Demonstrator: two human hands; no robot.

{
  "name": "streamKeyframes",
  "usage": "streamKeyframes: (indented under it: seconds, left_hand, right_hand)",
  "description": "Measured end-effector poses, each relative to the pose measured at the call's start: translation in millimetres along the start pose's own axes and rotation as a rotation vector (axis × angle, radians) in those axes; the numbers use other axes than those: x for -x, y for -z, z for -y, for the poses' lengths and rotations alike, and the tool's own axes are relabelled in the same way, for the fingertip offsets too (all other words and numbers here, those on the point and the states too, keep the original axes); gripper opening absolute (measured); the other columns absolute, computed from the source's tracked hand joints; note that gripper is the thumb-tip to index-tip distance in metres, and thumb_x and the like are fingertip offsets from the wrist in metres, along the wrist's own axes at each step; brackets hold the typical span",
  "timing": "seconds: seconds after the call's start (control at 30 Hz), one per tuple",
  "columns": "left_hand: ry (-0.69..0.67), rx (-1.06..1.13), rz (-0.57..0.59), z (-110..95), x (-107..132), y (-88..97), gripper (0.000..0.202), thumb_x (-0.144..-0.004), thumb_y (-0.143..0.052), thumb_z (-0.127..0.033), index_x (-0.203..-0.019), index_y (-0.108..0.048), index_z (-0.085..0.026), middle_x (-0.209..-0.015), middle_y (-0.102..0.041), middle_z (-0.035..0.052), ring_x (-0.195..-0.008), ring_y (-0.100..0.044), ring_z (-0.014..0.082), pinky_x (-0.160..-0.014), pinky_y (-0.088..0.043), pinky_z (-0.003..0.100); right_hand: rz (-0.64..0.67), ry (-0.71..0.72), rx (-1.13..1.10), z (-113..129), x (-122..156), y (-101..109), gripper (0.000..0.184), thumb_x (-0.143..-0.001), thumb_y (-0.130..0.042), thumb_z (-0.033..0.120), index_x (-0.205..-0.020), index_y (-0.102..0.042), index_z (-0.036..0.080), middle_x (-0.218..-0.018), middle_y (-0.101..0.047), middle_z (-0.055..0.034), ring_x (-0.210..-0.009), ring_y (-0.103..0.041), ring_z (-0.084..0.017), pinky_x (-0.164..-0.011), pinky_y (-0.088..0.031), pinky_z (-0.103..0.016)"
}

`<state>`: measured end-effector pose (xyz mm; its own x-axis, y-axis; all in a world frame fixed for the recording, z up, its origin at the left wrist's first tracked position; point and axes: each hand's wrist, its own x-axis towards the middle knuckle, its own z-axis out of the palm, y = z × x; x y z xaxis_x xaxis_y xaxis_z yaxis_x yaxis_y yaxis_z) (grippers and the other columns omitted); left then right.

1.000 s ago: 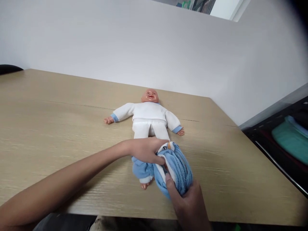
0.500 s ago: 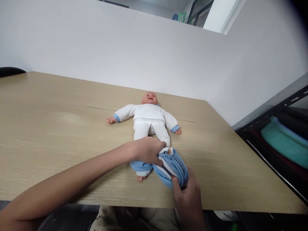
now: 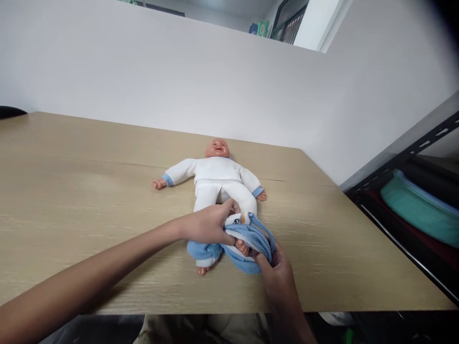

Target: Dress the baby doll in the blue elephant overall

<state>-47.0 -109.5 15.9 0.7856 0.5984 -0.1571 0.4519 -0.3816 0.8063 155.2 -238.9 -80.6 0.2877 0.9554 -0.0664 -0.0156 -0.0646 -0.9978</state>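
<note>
A baby doll (image 3: 219,169) in a white top with blue cuffs lies on its back, head toward the wall. Blue-and-white doll pants (image 3: 253,234) are gathered around its lower legs. My left hand (image 3: 206,223) is closed on the bunched fabric beside the doll's knee, thumb toward the opening. From the other side, my right hand (image 3: 279,272) pinches the same pants, its fingers partly hidden in the cloth. Between my hands the doll's foot (image 3: 242,247) shows in the opening. The other foot (image 3: 202,271) sticks out of the white cuff of the other pants leg.
The wooden table (image 3: 89,191) extends far to the left and ends at a white wall (image 3: 161,81). On the right stands a black metal rack (image 3: 401,162) holding a folded teal item (image 3: 418,208). The table's front edge lies close to my lap.
The doll's foot has come into sight inside the pants' opening. My left thumb has shifted down beside it, and my right fingers reach further into the fabric. The view has shifted slightly.
</note>
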Motion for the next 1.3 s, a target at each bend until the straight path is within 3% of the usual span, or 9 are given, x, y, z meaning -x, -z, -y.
streamKeyframes:
  seconds: [0.13,0.3,0.43,0.57,0.73,0.87,1.0,1.1,1.3]
  left_hand:
    - [-0.122,0.195,-0.055,6.3,8.7,-0.1,0.053,-0.081,-0.076,-0.022,-0.127,-0.049,-0.021,-0.11,-0.063,0.0008,-0.098,-0.066,0.0223,-0.082,-0.052,0.033]
    - [-0.129,0.228,-0.175,10.5,12.1,-0.3,0.045,-0.084,-0.076,-0.025,-0.123,-0.056,-0.02,-0.115,-0.065,0.0026,-0.105,-0.067,0.0243,-0.09,-0.053,0.035]
    - [-0.091,0.101,-0.225,14.3,12.2,2.1,0.031,-0.086,-0.074,-0.032,-0.112,-0.063,-0.018,-0.103,-0.067,0.0024,-0.097,-0.065,0.0249,-0.086,-0.052,0.036]
    - [-0.158,0.004,-0.264,17.4,13.0,4.4,0.031,-0.085,-0.075,-0.034,-0.11,-0.064,-0.019,-0.117,-0.067,0.0064,-0.113,-0.061,0.0294,-0.1,-0.051,0.042]
    - [-0.196,-0.135,-0.274,21.9,21.5,7.8,0.043,-0.092,-0.076,-0.045,-0.125,-0.062,-0.021,-0.126,-0.064,0.0073,-0.12,-0.057,0.0292,-0.106,-0.049,0.044]
    - [-0.233,-0.249,-0.322,38.2,38.5,14.5,0.056,-0.091,-0.079,-0.058,-0.134,-0.061,-0.027,-0.152,-0.053,0.0085,-0.142,-0.045,0.0337,-0.122,-0.036,0.049]
    - [-0.203,-0.238,-0.287,54.4,51.4,22.4,0.05,-0.095,-0.076,-0.05,-0.138,-0.061,-0.029,-0.169,-0.036,0.0071,-0.156,-0.031,0.036,-0.128,-0.03,0.05]
    - [-0.205,-0.167,-0.264,60.1,47.7,30.2,0.034,-0.095,-0.074,-0.038,-0.127,-0.067,-0.026,-0.16,-0.048,0.0067,-0.151,-0.04,0.0335,-0.128,-0.033,0.046]
    - [-0.149,0.079,-0.506,78.8,26.4,32.4,0.027,-0.103,-0.062,-0.043,-0.119,-0.064,-0.022,-0.132,-0.063,0.0085,-0.133,-0.057,0.0287,-0.118,-0.044,0.041]
  right_hand:
    - [0.035,0.124,0.038,25.7,-14.0,-2.2,0.039,-0.087,-0.073,0.027,-0.125,-0.062,0.023,-0.116,-0.077,-0.007,-0.105,-0.074,-0.026,-0.094,-0.061,-0.037]
    - [0.132,0.21,0.082,38.0,-41.5,2.4,0.038,-0.088,-0.072,0.025,-0.125,-0.063,0.023,-0.118,-0.075,-0.0051,-0.11,-0.071,-0.024,-0.098,-0.056,-0.034]
    - [0.323,0.224,0.183,41.4,-66.9,13.6,0.035,-0.092,-0.07,0.027,-0.126,-0.068,0.021,-0.119,-0.078,-0.0056,-0.111,-0.072,-0.025,-0.099,-0.055,-0.036]
    - [0.554,0.209,0.298,55.6,-86.1,24.0,0.029,-0.096,-0.073,0.035,-0.12,-0.073,0.019,-0.116,-0.079,-0.0073,-0.11,-0.073,-0.028,-0.097,-0.057,-0.04]
    - [0.739,0.349,0.49,75.8,-94.8,33.7,0.062,-0.095,-0.078,0.045,-0.151,-0.057,0.029,-0.147,-0.066,-0.0086,-0.138,-0.059,-0.034,-0.118,-0.046,-0.05]
    - [0.692,0.415,0.632,80.1,-95.1,35.4,0.038,-0.099,-0.072,0.05,-0.13,-0.067,0.03,-0.136,-0.064,-0.0078,-0.132,-0.056,-0.032,-0.117,-0.045,-0.049]
    - [0.677,0.388,0.485,77.7,-107.5,29.0,0.024,-0.102,-0.067,0.048,-0.114,-0.068,0.028,-0.122,-0.06,-0.0052,-0.122,-0.056,-0.027,-0.111,-0.045,-0.04]
    - [0.687,0.267,0.304,72.0,-128.1,20.8,0.035,-0.097,-0.072,0.047,-0.126,-0.066,0.029,-0.125,-0.061,-0.0042,-0.122,-0.056,-0.026,-0.105,-0.047,-0.035]
    - [0.574,-0.008,0.025,38.6,-164.3,2.8,0.032,-0.091,-0.078,0.047,-0.115,-0.072,0.026,-0.112,-0.072,-0.002,-0.112,-0.065,-0.026,-0.103,-0.05,-0.037]
